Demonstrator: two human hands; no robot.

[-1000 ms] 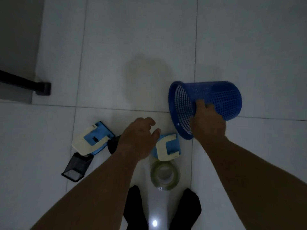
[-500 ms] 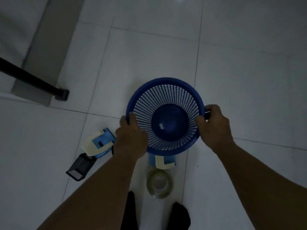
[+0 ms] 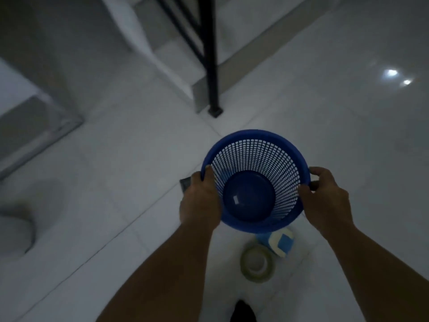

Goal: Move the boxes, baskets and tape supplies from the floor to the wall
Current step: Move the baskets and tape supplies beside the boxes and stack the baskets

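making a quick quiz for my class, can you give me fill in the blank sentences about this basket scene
The mesh basket is ___ in colour.
The left hand and the right hand hold it by its ___.
The tape roll lies on the ___, next to the tape dispenser.
Missing words: blue; rim; floor.

The round blue perforated plastic basket (image 3: 255,159) looks smooth; the pale tiled floor (image 3: 348,135) is glossy; the black metal leg (image 3: 210,54) matt.
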